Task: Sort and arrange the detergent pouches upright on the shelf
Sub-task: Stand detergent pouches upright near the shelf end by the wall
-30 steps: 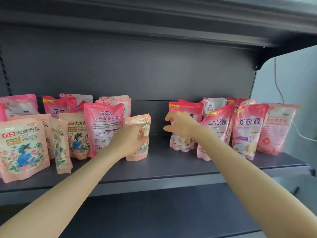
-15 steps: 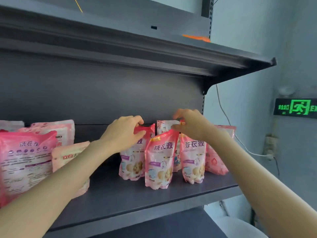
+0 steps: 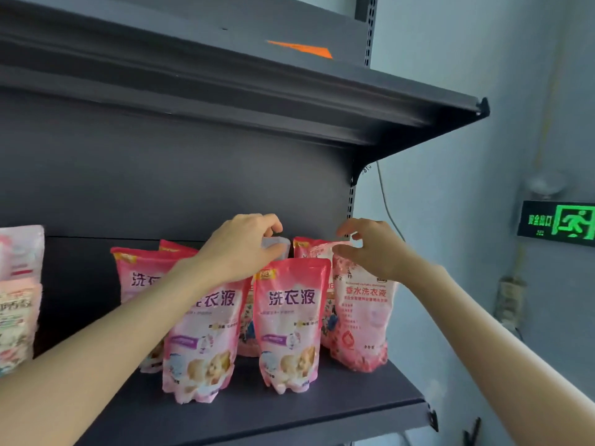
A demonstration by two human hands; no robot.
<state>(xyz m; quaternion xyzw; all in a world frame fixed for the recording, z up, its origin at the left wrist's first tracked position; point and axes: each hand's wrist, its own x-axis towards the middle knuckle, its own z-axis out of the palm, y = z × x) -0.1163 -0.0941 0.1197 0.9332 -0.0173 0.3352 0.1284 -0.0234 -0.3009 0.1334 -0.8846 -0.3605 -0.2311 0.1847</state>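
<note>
At far left, edge pouches (image 3: 19,300) stand apart from the cluster. Next, left hand (image 3: 241,249) pinches the top of a pale pouch (image 3: 277,247) in the back row, behind two front pouches (image 3: 289,320). Further over, right hand (image 3: 373,249) pinches the top seam of the rose pouch (image 3: 362,317) at the right end of the shelf (image 3: 322,410). Suggest lifting by the seams, seating bases flat, not nudging the front row.

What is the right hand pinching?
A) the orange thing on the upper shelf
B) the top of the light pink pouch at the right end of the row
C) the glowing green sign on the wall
B: the right hand has its thumb and fingers closed on the top edge of the light pink pouch, which stands at the right end of the row, well away from the sign and the upper shelf.
</note>
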